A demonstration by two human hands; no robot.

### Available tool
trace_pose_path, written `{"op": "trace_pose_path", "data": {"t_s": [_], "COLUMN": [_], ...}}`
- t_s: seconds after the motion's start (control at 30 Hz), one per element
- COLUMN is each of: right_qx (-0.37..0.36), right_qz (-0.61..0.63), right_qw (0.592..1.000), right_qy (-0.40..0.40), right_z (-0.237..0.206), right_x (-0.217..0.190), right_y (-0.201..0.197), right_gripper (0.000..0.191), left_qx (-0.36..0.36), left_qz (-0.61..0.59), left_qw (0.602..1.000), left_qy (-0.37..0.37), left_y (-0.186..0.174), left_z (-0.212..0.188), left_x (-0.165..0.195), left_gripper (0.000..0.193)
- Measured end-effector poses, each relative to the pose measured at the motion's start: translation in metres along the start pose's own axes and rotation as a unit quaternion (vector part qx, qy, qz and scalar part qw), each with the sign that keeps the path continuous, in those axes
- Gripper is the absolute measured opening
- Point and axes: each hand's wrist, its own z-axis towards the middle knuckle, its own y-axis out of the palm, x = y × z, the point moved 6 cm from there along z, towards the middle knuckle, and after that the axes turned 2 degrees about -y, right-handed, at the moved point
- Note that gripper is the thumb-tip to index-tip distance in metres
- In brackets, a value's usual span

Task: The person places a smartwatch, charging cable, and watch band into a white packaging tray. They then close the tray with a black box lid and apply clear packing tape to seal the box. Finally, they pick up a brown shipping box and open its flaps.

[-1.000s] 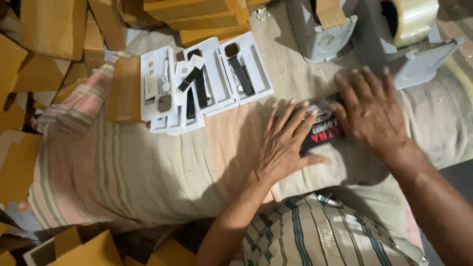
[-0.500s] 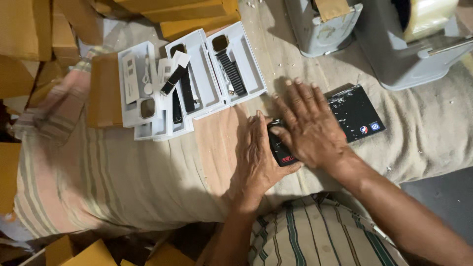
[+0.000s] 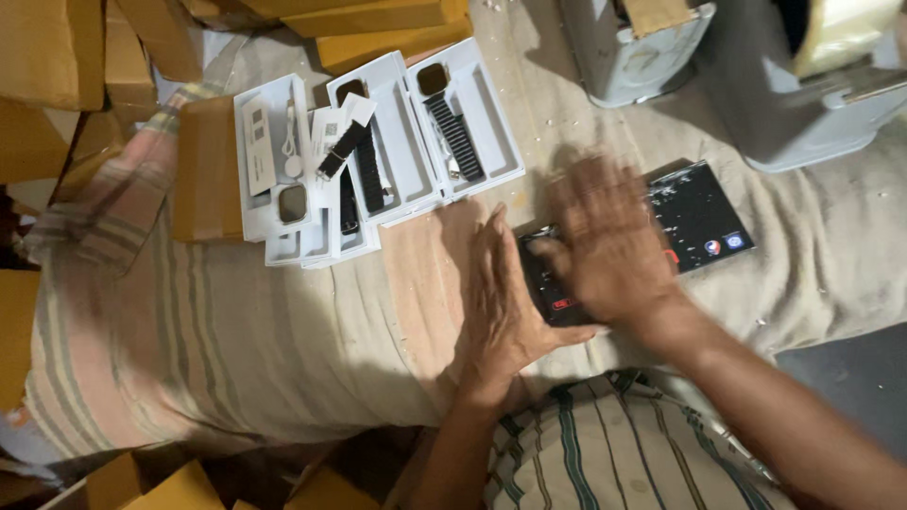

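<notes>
A flat black box (image 3: 550, 288) lies on the striped cloth (image 3: 236, 321) close to my body. My left hand (image 3: 505, 297) lies flat against its left edge, fingers straight and together. My right hand (image 3: 609, 241), blurred by motion, presses down on its top with spread fingers and hides most of it. A second black box (image 3: 704, 219) with small coloured marks lies just right of that hand, untouched. Up and to the left are several white trays (image 3: 402, 156) holding black-strapped watches (image 3: 453, 132).
Brown cardboard boxes (image 3: 57, 57) are piled along the left and top edges, and more (image 3: 170, 486) at the bottom left. Two grey tape dispensers (image 3: 642, 52) (image 3: 812, 90) stand at the top right. My striped shirt (image 3: 605, 453) fills the bottom centre.
Both hands have moved left with one black box, and the second black box now lies uncovered to the right. The view has shifted slightly.
</notes>
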Motion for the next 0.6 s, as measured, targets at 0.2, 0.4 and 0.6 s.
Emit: {"op": "trace_pose_path", "data": {"t_s": [0.2, 0.4, 0.6], "right_qx": [-0.195, -0.104, -0.017], "right_qz": [-0.206, -0.119, -0.084], "right_qw": [0.955, 0.987, 0.993], "right_qy": [-0.093, 0.007, 0.086], "right_z": [0.011, -0.001, -0.029], "right_x": [-0.041, 0.030, 0.107], "right_y": [0.037, 0.002, -0.021], "right_gripper": [0.072, 0.070, 0.075], "left_qx": [-0.034, -0.052, -0.048], "left_qz": [-0.006, 0.168, 0.210], "left_qw": [0.999, 0.984, 0.974], "left_qy": [-0.011, 0.023, 0.064], "left_y": [0.001, -0.001, -0.005], "left_z": [-0.009, 0.005, 0.023], "left_x": [-0.003, 0.017, 0.031], "left_gripper": [0.159, 0.135, 0.110]}}
